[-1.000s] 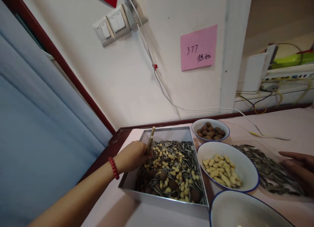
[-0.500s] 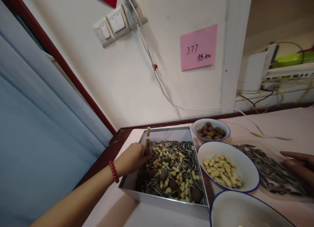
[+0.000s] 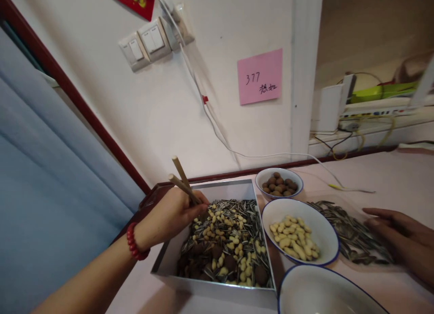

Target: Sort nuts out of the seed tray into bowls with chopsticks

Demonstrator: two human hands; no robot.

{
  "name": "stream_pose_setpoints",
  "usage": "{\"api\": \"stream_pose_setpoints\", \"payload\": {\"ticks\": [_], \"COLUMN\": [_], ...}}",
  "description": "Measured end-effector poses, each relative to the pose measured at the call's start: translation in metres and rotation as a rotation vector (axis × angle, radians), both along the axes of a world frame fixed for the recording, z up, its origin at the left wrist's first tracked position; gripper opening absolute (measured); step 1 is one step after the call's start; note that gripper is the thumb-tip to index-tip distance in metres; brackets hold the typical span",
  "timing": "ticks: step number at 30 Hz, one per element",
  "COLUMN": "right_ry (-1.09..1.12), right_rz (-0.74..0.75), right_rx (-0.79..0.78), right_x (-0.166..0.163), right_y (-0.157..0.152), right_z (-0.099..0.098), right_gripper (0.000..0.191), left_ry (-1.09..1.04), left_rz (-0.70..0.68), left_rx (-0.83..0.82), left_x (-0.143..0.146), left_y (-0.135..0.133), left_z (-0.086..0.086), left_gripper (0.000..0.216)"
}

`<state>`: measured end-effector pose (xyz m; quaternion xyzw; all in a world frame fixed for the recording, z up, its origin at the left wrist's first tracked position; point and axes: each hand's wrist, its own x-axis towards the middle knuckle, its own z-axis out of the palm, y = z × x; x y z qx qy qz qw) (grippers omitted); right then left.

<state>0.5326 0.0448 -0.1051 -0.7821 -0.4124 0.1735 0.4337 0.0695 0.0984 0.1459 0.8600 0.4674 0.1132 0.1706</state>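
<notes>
My left hand (image 3: 169, 214), with a red bead bracelet (image 3: 133, 244) at the wrist, is closed around a pair of chopsticks (image 3: 181, 172) at the left side of a metal box (image 3: 217, 288). Their upper ends lean up to the left; their tips are hidden by the fingers. Inside the box lie sunflower seeds (image 3: 233, 210), peanuts (image 3: 217, 232) and round brown nuts (image 3: 261, 275), all mixed. At the right edge my right hand (image 3: 403, 237), its fingers stretched out, rests by a clear shallow tray of striped sunflower seeds (image 3: 352, 232) and covers part of it.
A small bowl of brown nuts (image 3: 278, 185) stands behind a bowl of peanuts (image 3: 296, 237), right of the box. A third blue-rimmed bowl (image 3: 318, 291) is cut off at the bottom. A white cable (image 3: 281, 155) crosses the table's back; a blue curtain (image 3: 61, 169) hangs left.
The chopsticks have swung from nearly upright to leaning left, and my left hand has turned and shifted slightly. The whole view has moved somewhat. My right hand stays beside the seed tray.
</notes>
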Motion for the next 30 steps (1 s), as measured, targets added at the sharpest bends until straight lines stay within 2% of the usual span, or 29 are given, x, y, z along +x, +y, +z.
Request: {"api": "stream_pose_setpoints", "payload": {"ticks": [3,6,9,11,14,18,23,26,30], "right_ry": [0.132,0.158,0.175,0.181,0.182,0.187,0.141,0.118,0.047], "right_rz": [0.022,0.032,0.045,0.052,0.049,0.025,-0.013,-0.011,0.01], "right_rx": [-0.026,-0.006,0.005,0.007,0.002,-0.017,-0.033,-0.054,-0.032], "right_x": [-0.012,-0.016,-0.014,-0.013,-0.014,-0.018,-0.02,-0.013,-0.003], "right_y": [-0.006,-0.007,-0.006,-0.005,-0.006,-0.007,-0.008,-0.006,-0.004], "right_z": [0.02,0.022,0.018,0.017,0.018,0.026,0.034,0.025,0.006], "right_gripper": [0.055,0.057,0.058,0.058,0.059,0.062,0.058,0.054,0.049], "left_ry": [-0.073,-0.171,-0.325,-0.346,-0.38,-0.381,-0.319,-0.201,-0.052], "left_rz": [-0.056,-0.165,-0.18,-0.187,-0.148,-0.05,0.0,-0.035,-0.114], "left_rx": [0.044,0.076,0.06,0.042,0.033,-0.026,-0.109,-0.221,-0.353], "left_x": [0.042,0.097,0.138,0.146,0.129,0.079,0.024,0.005,-0.001], "left_y": [0.012,0.027,0.041,0.047,0.048,0.039,0.019,0.006,-0.002], "left_z": [0.023,0.034,0.028,0.019,0.009,0.005,-0.003,-0.013,-0.032], "left_gripper": [0.02,0.019,0.011,0.011,0.01,0.02,0.025,0.02,0.016]}}
